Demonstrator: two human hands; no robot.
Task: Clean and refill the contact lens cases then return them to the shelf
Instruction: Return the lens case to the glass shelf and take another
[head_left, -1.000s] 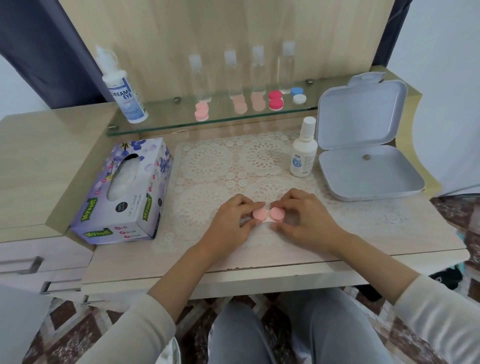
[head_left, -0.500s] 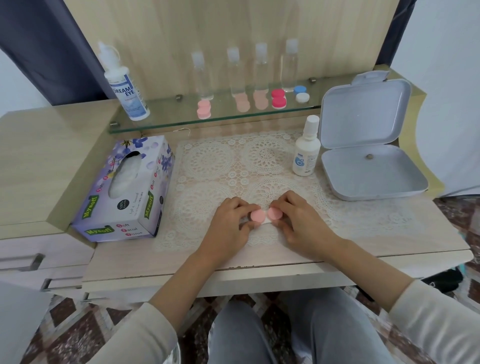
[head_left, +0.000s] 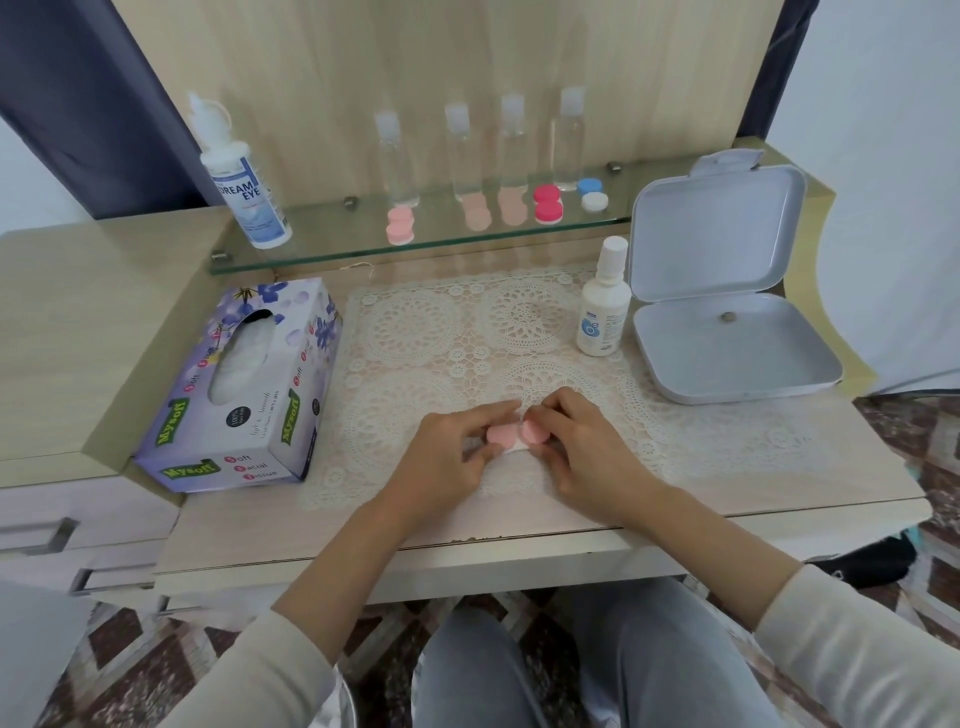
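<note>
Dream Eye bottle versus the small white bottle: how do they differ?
The Dream Eye bottle stands on the glass shelf, the small white bottle on the lace mat. The Dream Eye bottle looks bigger, with a tapered top; the small white bottle has a flat cap. Both are white and standing.

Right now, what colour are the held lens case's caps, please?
Pink; the caps show in the head view.

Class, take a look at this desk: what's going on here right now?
A seated person handles a pink contact lens case over the lace mat, the left hand pinching its left cap and the right hand its right cap. Other cases sit on the glass shelf. A small white bottle stands beside an open grey box.
</note>
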